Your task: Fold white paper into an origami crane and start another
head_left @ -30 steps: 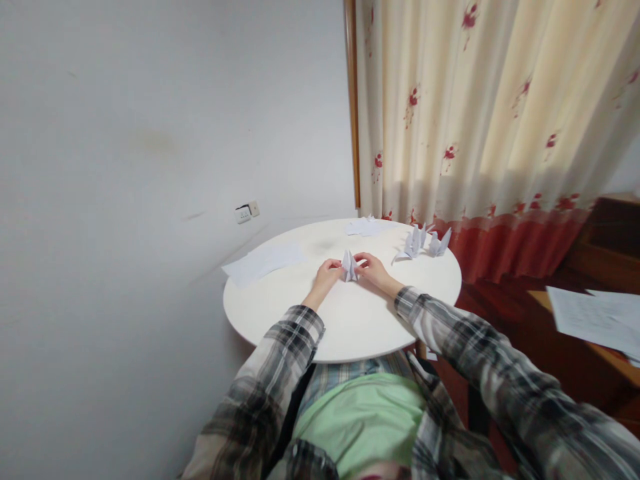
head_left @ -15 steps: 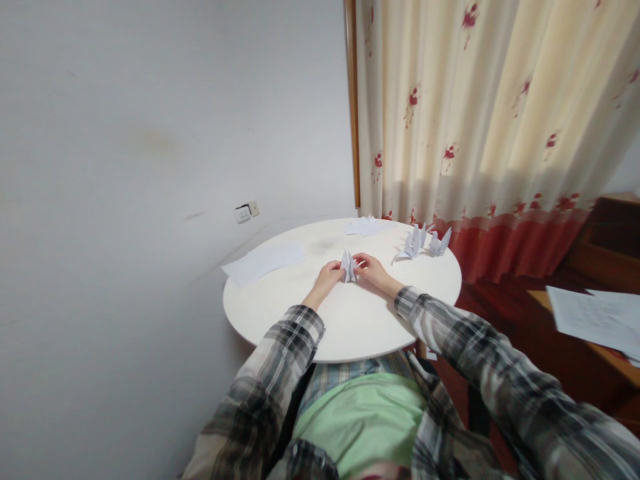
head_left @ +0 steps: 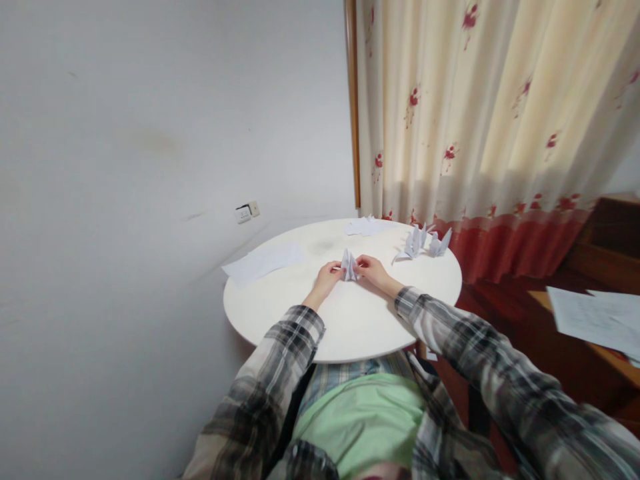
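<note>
Between my hands, a small folded white paper piece (head_left: 349, 265) with a pointed top stands over the middle of the round white table (head_left: 280, 313). My left hand (head_left: 329, 275) pinches its left side, thumb and fingertips closed on the paper. On the right side, my right hand (head_left: 371, 269) also has its fingers closed on the piece. The fingers cover its lower edges. To the right of my right hand, several folded paper cranes (head_left: 414, 241) stand on the tabletop.
White paper sheets (head_left: 265, 260) lie at the table's left, and more paper (head_left: 367, 227) lies at its far edge. A wall with a socket (head_left: 243, 214) rises at the left. Behind hangs a flowered curtain (head_left: 450, 133). Printed sheets (head_left: 595, 317) rest on wooden furniture at right.
My right hand's fingers have closed in on the right side of the folded paper. The rest looks the same.
</note>
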`<action>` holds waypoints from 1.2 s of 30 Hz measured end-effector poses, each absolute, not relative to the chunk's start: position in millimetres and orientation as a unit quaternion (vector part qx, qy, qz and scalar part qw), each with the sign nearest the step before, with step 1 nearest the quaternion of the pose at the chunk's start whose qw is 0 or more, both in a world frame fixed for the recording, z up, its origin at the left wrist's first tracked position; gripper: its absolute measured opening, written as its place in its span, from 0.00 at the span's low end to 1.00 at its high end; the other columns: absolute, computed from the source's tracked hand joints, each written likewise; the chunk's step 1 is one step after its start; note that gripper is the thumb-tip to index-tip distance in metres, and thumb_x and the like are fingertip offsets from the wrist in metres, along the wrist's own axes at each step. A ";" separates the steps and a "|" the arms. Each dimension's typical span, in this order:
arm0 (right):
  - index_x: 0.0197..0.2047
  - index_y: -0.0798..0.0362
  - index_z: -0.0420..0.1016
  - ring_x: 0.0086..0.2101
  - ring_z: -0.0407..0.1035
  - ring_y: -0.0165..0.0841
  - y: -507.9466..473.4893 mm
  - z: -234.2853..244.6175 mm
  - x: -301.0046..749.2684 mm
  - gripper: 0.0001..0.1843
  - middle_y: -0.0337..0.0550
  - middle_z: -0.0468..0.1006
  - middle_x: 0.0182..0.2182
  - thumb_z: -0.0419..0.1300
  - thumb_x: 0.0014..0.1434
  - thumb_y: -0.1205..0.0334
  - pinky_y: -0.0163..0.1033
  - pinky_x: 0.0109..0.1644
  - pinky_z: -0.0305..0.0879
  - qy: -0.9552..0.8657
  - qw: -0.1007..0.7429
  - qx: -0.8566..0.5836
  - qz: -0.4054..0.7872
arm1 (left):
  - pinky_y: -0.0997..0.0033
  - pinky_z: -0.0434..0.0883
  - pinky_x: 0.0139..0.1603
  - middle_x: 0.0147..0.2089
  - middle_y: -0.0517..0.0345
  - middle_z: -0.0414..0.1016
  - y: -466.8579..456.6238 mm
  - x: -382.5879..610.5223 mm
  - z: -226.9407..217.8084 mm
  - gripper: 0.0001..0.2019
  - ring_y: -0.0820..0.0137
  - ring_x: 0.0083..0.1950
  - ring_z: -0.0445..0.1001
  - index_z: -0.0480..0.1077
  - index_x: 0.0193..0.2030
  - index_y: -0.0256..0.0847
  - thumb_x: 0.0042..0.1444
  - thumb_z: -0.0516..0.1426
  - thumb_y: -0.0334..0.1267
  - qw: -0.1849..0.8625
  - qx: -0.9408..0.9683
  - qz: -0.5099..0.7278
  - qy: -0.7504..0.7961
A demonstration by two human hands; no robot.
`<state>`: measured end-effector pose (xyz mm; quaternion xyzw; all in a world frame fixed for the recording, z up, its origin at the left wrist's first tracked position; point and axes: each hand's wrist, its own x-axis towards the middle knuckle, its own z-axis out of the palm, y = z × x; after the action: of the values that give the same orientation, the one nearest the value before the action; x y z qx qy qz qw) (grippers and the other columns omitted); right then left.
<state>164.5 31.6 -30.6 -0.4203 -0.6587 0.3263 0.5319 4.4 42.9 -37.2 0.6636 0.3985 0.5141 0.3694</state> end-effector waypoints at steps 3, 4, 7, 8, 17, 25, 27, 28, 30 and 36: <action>0.24 0.54 0.67 0.22 0.61 0.26 34.6 -32.2 164.3 0.07 0.34 0.68 0.19 0.59 0.41 0.60 0.32 0.28 0.58 -0.656 0.533 -0.424 0.325 | 0.74 0.66 0.30 0.27 0.58 0.73 42.3 4.7 -37.2 0.08 0.73 0.27 0.69 0.71 0.29 0.35 0.41 0.58 0.36 0.382 0.652 0.519 0.399; 0.24 0.54 0.67 0.22 0.61 0.26 35.1 -32.4 164.3 0.07 0.33 0.68 0.19 0.59 0.41 0.60 0.33 0.27 0.57 -0.656 0.533 -0.424 0.325 | 0.74 0.66 0.30 0.26 0.58 0.73 42.0 4.9 -37.1 0.08 0.73 0.26 0.69 0.71 0.29 0.35 0.41 0.58 0.36 0.381 0.648 0.523 0.402; 0.24 0.54 0.67 0.22 0.61 0.27 34.9 -31.6 164.2 0.07 0.33 0.68 0.19 0.59 0.41 0.60 0.33 0.27 0.57 -0.652 0.539 -0.421 0.328 | 0.75 0.65 0.28 0.24 0.59 0.72 41.2 5.5 -36.5 0.08 0.73 0.26 0.69 0.71 0.28 0.36 0.40 0.59 0.37 0.381 0.635 0.534 0.407; 0.24 0.54 0.67 0.22 0.61 0.27 34.3 -30.9 164.1 0.07 0.33 0.68 0.19 0.59 0.41 0.60 0.33 0.28 0.57 -0.650 0.542 -0.419 0.328 | 0.76 0.65 0.28 0.24 0.59 0.72 41.1 5.6 -36.3 0.08 0.73 0.26 0.69 0.71 0.28 0.36 0.40 0.59 0.37 0.383 0.631 0.537 0.407; 0.24 0.54 0.67 0.22 0.61 0.27 28.7 -26.0 163.0 0.06 0.33 0.69 0.19 0.60 0.41 0.62 0.33 0.30 0.58 -0.627 0.567 -0.418 0.332 | 0.76 0.64 0.27 0.25 0.58 0.73 43.3 7.4 -35.7 0.09 0.74 0.25 0.69 0.71 0.29 0.35 0.38 0.60 0.36 0.412 0.580 0.568 0.414; 0.24 0.54 0.66 0.23 0.62 0.27 26.6 -24.7 163.5 0.08 0.34 0.69 0.20 0.59 0.42 0.59 0.34 0.30 0.57 -0.630 0.569 -0.422 0.318 | 0.74 0.66 0.29 0.27 0.56 0.74 43.6 6.3 -35.2 0.08 0.74 0.26 0.69 0.72 0.30 0.35 0.40 0.59 0.34 0.392 0.588 0.568 0.422; 0.23 0.54 0.66 0.23 0.61 0.27 25.5 -23.3 163.6 0.08 0.34 0.68 0.19 0.60 0.41 0.59 0.34 0.30 0.57 -0.634 0.569 -0.426 0.305 | 0.74 0.66 0.30 0.28 0.55 0.74 44.5 5.6 -36.1 0.08 0.73 0.27 0.70 0.72 0.30 0.35 0.40 0.59 0.34 0.377 0.597 0.566 0.426; 0.23 0.54 0.66 0.23 0.61 0.27 25.1 -22.6 163.7 0.08 0.34 0.68 0.19 0.60 0.41 0.59 0.33 0.30 0.57 -0.637 0.569 -0.427 0.298 | 0.74 0.66 0.30 0.29 0.55 0.74 44.9 5.2 -36.6 0.07 0.73 0.27 0.70 0.72 0.30 0.35 0.40 0.59 0.34 0.368 0.603 0.564 0.427; 0.23 0.54 0.66 0.23 0.60 0.27 24.7 -21.9 163.8 0.08 0.34 0.68 0.19 0.60 0.41 0.59 0.33 0.30 0.57 -0.640 0.569 -0.429 0.287 | 0.74 0.66 0.32 0.29 0.55 0.74 45.6 4.5 -37.4 0.07 0.72 0.29 0.70 0.73 0.29 0.36 0.40 0.59 0.34 0.354 0.612 0.564 0.427; 0.23 0.54 0.65 0.23 0.61 0.27 25.1 -22.3 163.4 0.07 0.34 0.68 0.19 0.59 0.41 0.61 0.33 0.30 0.58 -0.632 0.571 -0.432 0.296 | 0.74 0.66 0.31 0.26 0.56 0.73 44.4 5.6 -37.1 0.06 0.72 0.28 0.70 0.71 0.29 0.36 0.41 0.58 0.34 0.378 0.605 0.563 0.417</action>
<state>163.4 25.1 -22.3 -0.4320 -0.6325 0.2964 0.5705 5.6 44.4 -37.1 0.6046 0.4168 0.5635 0.3783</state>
